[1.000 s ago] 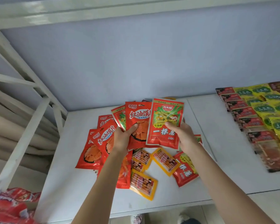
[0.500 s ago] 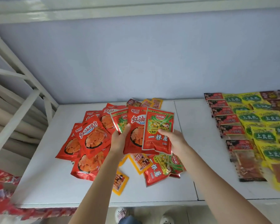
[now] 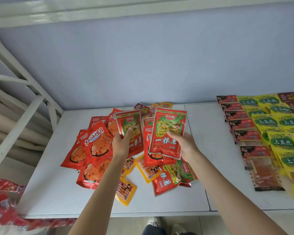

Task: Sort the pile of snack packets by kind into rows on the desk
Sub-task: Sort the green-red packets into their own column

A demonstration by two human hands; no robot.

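Observation:
A loose pile of snack packets (image 3: 95, 150) lies on the white desk (image 3: 54, 192): red-orange packets on the left, small yellow packets (image 3: 126, 190) below, red-and-green ones (image 3: 170, 178) at the lower right. My left hand (image 3: 121, 143) grips a red-and-green packet (image 3: 130, 123) above the pile, thumb on its front. My right hand (image 3: 183, 143) grips a second packet of the same kind (image 3: 168, 133), held upright just to the right. A red-orange packet (image 3: 147, 150) shows between and behind the two held packets; whether either hand holds it is unclear.
Sorted rows lie on the right part of the desk: dark red packets (image 3: 241, 124), yellow-green packets (image 3: 285, 122) and brownish ones (image 3: 288, 99) at the far right. A white bed frame (image 3: 20, 106) stands to the left. More red packets (image 3: 5, 199) sit at the lower left edge.
My left hand now holds a red-and-green packet apart from the one in my right hand; before, the packets were fanned together with the red-orange one in front. The view has tilted down and right.

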